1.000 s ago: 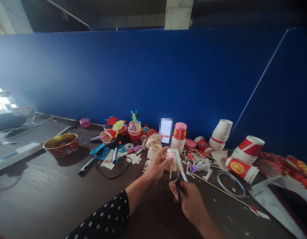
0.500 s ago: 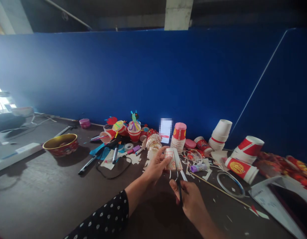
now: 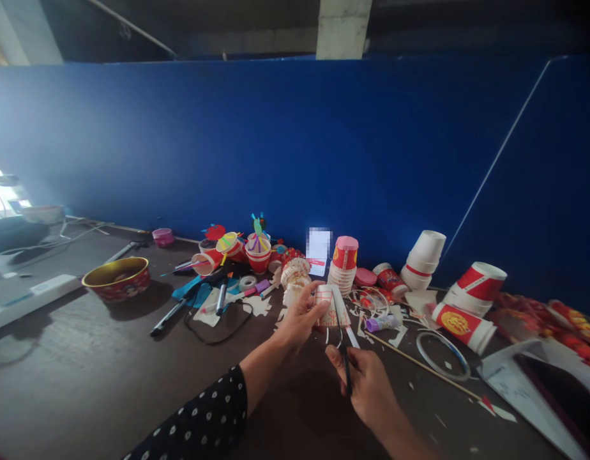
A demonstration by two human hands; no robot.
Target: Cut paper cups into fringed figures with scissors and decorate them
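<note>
My left hand (image 3: 301,321) grips a pale paper cup (image 3: 325,305) with reddish line markings, its fingers round the left side. In my right hand (image 3: 364,377) are black-handled scissors (image 3: 345,364), with the blades reaching up to the cup's right side. A white strip of the cup hangs down beside the blades. Just behind the cup stands a stack of paper cups (image 3: 343,277) with a pink and red top. A purple-capped glue stick (image 3: 382,322) lies to the right among paper scraps.
A red and gold bowl (image 3: 117,281) is at the left. Decorated cups (image 3: 258,254), markers (image 3: 221,298) and tape (image 3: 248,282) lie left of centre. To the right are more cups (image 3: 422,259), a wire coil (image 3: 443,355) and a wooden stick (image 3: 422,365).
The cup and my left hand have shifted very slightly to the left. The scissors stay at the cup, with my right hand almost unmoved.
</note>
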